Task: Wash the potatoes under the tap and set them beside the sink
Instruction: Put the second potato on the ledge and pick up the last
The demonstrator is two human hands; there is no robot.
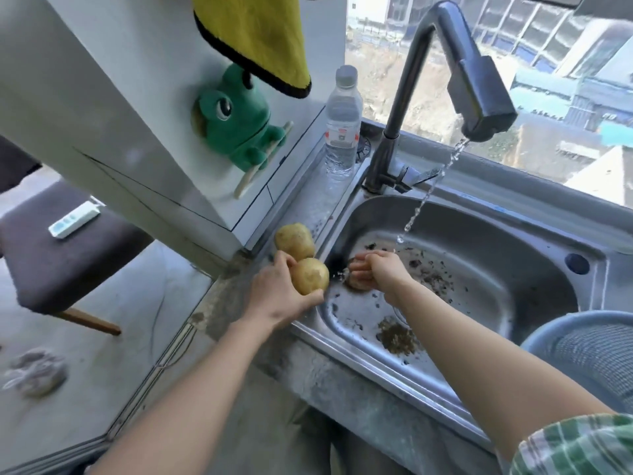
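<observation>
At the centre of the frame, the left hand (274, 291) grips a potato (311, 276), fingers and thumb curled round it, over the left rim of the sink (534, 279). Just above it in the picture, a second potato (294, 241) lies on the ledge beside the sink, close against the first. Right of them, inside the basin, the right hand (380, 270) lies over a third potato (356, 286), most of which is hidden beneath it. The fingers point left across its top, and I cannot tell whether they close round it or only rest on it.

From the tap (445, 63) at upper right, a thin stream of water (428, 197) slants down into the basin and ends just beside the back of the right hand. Dark dirt (397, 337) is strewn over the basin floor, thickest in a patch toward the lower middle.

A clear bottle (342, 121) stands upright on the ledge just left of the tap's base. Left of that, a green frog toy (233, 121) sits against the white wall, and a yellow cloth (253, 39) with a dark edge hangs above it at the top of the frame. At the left edge, a white remote (73, 219) lies on a dark seat (61, 269). A blue basket (582, 351) shows at the lower right edge, with a green checked sleeve (575, 447) in the bottom right corner.
</observation>
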